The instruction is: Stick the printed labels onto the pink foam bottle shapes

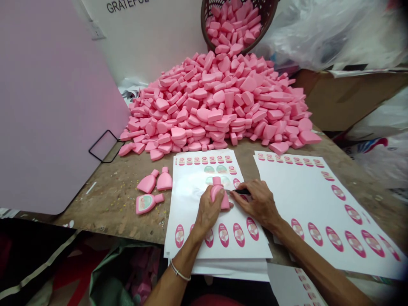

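My left hand is closed round a small pink bottle, held neck away from me above a stack of white sticker sheets. Just right of it, my right hand pinches a slim black tool; its thin tip points at the bottle, and I cannot tell whether it is a knife or a pen. The top sheet carries oval pink stickers near its front edge and green ones farther back. To the left lie two plain pink bottles and a labelled bottle.
A large heap of pink bottles covers the back of the table, below a tipped brown basket. Another sticker sheet lies at right. A pale panel stands left; a cardboard box and plastic bags are at right.
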Demonstrator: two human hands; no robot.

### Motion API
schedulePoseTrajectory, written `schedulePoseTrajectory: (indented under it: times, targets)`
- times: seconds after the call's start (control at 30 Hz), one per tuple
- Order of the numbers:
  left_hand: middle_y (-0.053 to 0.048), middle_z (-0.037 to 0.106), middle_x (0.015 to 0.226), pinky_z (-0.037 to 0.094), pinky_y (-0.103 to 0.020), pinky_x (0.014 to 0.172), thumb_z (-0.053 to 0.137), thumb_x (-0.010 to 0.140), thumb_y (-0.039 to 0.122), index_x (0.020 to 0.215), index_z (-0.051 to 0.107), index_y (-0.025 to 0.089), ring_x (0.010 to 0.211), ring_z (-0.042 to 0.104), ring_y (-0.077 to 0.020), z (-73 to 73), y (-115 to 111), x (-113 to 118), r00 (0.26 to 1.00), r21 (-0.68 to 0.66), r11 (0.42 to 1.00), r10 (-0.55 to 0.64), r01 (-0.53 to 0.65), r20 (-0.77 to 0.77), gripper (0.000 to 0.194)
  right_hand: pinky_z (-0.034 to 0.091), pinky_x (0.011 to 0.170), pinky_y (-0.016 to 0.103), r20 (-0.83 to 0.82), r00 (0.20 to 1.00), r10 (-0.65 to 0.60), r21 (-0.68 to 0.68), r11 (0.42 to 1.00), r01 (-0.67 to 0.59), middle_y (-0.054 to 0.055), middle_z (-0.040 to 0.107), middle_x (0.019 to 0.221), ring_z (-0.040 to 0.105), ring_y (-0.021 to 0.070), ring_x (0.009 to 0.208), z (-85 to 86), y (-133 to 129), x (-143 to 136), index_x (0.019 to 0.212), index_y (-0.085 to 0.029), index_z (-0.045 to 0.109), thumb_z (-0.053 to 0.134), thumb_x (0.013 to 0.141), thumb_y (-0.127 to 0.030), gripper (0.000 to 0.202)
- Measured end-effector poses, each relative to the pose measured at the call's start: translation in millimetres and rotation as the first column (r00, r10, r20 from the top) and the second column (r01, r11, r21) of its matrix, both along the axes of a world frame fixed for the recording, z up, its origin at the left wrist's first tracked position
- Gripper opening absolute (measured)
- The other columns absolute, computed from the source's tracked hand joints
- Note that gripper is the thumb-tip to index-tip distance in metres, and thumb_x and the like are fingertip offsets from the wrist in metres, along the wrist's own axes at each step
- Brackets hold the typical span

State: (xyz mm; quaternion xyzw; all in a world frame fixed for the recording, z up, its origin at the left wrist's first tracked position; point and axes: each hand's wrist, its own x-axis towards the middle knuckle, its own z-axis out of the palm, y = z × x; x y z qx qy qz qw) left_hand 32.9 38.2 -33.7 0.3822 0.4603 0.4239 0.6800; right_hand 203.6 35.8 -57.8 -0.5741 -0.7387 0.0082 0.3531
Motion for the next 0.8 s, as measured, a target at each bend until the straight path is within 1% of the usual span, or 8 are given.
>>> schedulePoseTrajectory:
  times: [0.07,0.1,0.17,0.23,0.33,0.43,0.6,0.8]
  targets:
    - [-0.005,0.063,0.086,0.057,-0.031,0.063,0.064,0.077,0.051,0.101,0.059,0.013,0.063,0.067,-0.0162,-0.7,0.5,-1.1,1.0,0.02,1.0,-0.008,0.008,0.014,0.045,0.043,0.068,0.033,-0.201,0.978,-0.047,-0.078,0.996,0.032,0.004,0.064,0.074,0.057,0.0182,0.07,6.3,-2.9,-1.5,0.077,-0.019,0.059,0.066,0.077,-0.039,0.021]
    - [-0.006,0.063,0.087,0.058,-0.033,0.064,0.062,0.077,0.052,0.101,0.059,0.013,0.064,0.067,-0.0165,-0.7,0.4,-1.9,1.0,0.032,0.999,-0.006,0.005,0.026,0.046,0.044,0.065,0.031,-0.317,0.944,-0.092,-0.144,0.988,0.048,0.003,0.063,0.073,0.056,0.017,0.068,10.5,-4.0,-2.1,0.076,-0.019,0.059,0.066,0.077,-0.042,0.024]
    - [-0.007,0.063,0.084,0.059,-0.034,0.065,0.06,0.078,0.055,0.098,0.06,0.012,0.067,0.067,-0.0179,0.7,-0.8,-4.0,0.993,0.004,1.0,0.027,-0.027,0.114,0.048,0.043,0.058,0.027,-0.506,0.843,-0.186,-0.268,0.962,0.051,0.001,0.06,0.07,0.055,0.0144,0.063,20.9,-5.6,-3.9,0.076,-0.019,0.058,0.066,0.076,-0.046,0.028]
    - [-0.009,0.064,0.079,0.059,-0.035,0.064,0.052,0.081,0.061,0.094,0.061,0.01,0.068,0.067,-0.0199,4.5,-3.2,-6.1,0.975,-0.061,0.997,0.055,-0.042,0.216,0.053,0.041,0.053,0.024,-0.598,0.77,-0.225,-0.339,0.941,0.011,-0.002,0.056,0.065,0.051,0.0119,0.058,32.8,-6.8,-7.7,0.084,-0.019,0.062,0.065,0.076,-0.048,0.031]
    - [-0.011,0.068,0.077,0.059,-0.036,0.064,0.041,0.085,0.063,0.098,0.063,0.008,0.07,0.067,-0.0216,14.2,-7.8,-8.6,0.944,-0.149,0.989,0.073,-0.026,0.32,0.06,0.038,0.05,0.024,-0.619,0.766,-0.173,-0.391,0.914,-0.109,-0.003,0.053,0.062,0.047,0.0103,0.055,48.8,-9.3,-18.0,0.102,-0.019,0.068,0.065,0.076,-0.049,0.04]
    - [-0.011,0.07,0.081,0.059,-0.037,0.066,0.038,0.088,0.06,0.104,0.064,0.009,0.07,0.068,-0.0215,23.5,-11.5,-10.4,0.934,-0.146,0.989,0.068,-0.017,0.35,0.059,0.042,0.055,0.025,-0.603,0.785,-0.138,-0.431,0.885,-0.176,0.0,0.058,0.063,0.051,0.0124,0.059,57.3,-12.6,-29.3,0.097,-0.019,0.072,0.064,0.076,-0.05,0.038]
    - [-0.012,0.072,0.083,0.059,-0.037,0.068,0.036,0.089,0.059,0.107,0.065,0.008,0.072,0.069,-0.0218,27.0,-13.8,-12.5,0.921,-0.141,0.99,0.05,0.005,0.386,0.061,0.045,0.057,0.028,-0.575,0.803,-0.153,-0.471,0.865,-0.173,0.004,0.068,0.071,0.059,0.0179,0.067,58.0,-16.8,-38.1,0.091,-0.019,0.075,0.064,0.074,-0.053,0.04]
    - [-0.012,0.072,0.086,0.059,-0.035,0.069,0.036,0.09,0.058,0.11,0.064,0.009,0.075,0.069,-0.0216,26.9,-14.3,-14.6,0.919,-0.117,0.993,0.046,0.0,0.392,0.06,0.045,0.055,0.028,-0.578,0.8,-0.161,-0.474,0.864,-0.168,0.004,0.07,0.074,0.058,0.0167,0.063,59.4,-17.5,-41.4,0.09,-0.019,0.075,0.064,0.073,-0.054,0.04]
